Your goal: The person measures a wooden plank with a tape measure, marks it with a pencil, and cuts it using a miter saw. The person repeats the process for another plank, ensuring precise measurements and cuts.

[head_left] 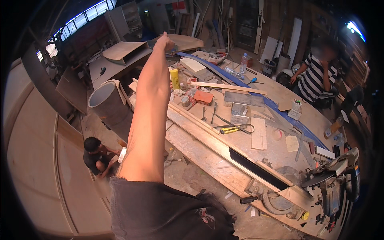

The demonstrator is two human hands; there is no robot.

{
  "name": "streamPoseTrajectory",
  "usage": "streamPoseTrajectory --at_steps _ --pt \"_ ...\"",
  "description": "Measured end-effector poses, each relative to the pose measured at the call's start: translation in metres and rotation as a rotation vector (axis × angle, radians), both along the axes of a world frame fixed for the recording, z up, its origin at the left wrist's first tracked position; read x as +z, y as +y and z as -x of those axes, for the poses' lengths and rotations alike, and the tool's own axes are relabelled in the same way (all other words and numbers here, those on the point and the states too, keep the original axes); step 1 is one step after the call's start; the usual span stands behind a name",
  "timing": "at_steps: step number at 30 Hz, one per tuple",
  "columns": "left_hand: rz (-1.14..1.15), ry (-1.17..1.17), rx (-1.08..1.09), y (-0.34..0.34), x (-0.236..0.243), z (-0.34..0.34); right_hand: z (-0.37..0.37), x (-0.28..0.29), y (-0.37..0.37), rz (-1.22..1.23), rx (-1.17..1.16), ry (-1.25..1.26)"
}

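My left arm reaches far forward over the left side of the workbench (196, 142). At its end my left hand (165, 42) is raised, one finger stretched out and nothing visible in it; the other fingers are small and partly hidden. Behind the hand lies a curved wooden panel (186, 41). Right of the forearm stand a yellow spray can (175, 79) and a small round tin (185, 101), with an orange-red block (203, 97) beside them. My right hand is out of view.
A miter saw (330, 176) stands at the bench's right end, with long wooden strips (208, 138) running to it. A person in a striped shirt (314, 78) sits beyond the bench. Another person (98, 157) crouches at left, below a grey drum (106, 98).
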State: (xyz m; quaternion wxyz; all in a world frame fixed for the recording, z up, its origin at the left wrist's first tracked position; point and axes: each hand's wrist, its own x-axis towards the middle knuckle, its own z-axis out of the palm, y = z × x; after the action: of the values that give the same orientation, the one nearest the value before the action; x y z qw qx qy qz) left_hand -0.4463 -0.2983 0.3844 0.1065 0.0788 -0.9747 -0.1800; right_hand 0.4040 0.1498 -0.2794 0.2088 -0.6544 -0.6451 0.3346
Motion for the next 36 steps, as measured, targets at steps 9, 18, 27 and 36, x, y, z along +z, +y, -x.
streamPoseTrajectory --at_steps 9,18,27,36 --pt "-0.202 0.017 -0.160 0.034 -0.035 -0.026 -0.115 -0.091 -0.038 -0.277 -0.005 -0.067" --pt "-0.629 0.073 -0.606 0.196 -0.381 -0.322 -0.121 0.008 -0.075 0.314 0.205 -0.174" --pt "-0.519 0.019 -0.348 0.250 -0.432 -0.406 0.050 0.176 -0.013 0.252 0.215 0.413" --pt "-0.436 -0.110 -0.210 0.268 -0.434 -0.400 0.197 0.243 0.057 0.264 -0.037 0.770"
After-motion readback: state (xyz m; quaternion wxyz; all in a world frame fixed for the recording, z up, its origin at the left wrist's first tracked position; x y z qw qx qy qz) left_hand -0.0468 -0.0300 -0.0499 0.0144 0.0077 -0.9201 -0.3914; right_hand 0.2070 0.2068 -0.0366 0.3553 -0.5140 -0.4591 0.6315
